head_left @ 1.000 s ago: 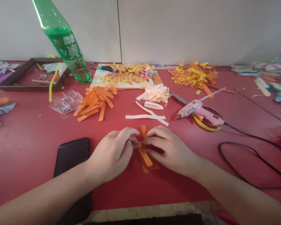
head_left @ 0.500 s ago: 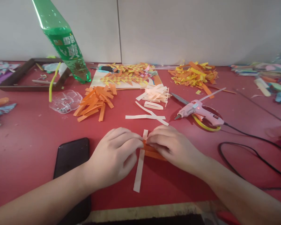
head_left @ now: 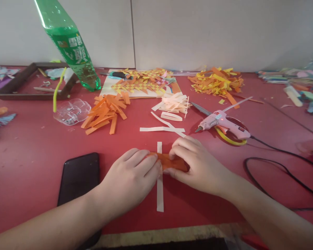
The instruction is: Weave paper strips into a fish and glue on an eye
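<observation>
While a dark frame [head_left: 28, 97] rings scraps [head_left: 56, 73] and a clear scalloped dish [head_left: 80, 108] holds small bits [head_left: 72, 120] beside a green bottle [head_left: 71, 48], a person's left hand [head_left: 131, 173] clamps its grip on one end of folded orange strips [head_left: 176, 163], which cross a white strip [head_left: 160, 194] over the red counter [head_left: 125, 218]. The right hand [head_left: 198, 166] pinches their other end, its grip closed, near a pink glue gun [head_left: 219, 119].

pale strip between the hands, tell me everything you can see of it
The pale strip is narrow and straight-edged, apparently paper. It points away from the person, both ends showing, with orange paper crossing its middle. The near end sticks out farther. The left hand partly covers that middle; the right hand holds the orange paper. Whether the strip touches the red table is unclear.
</observation>
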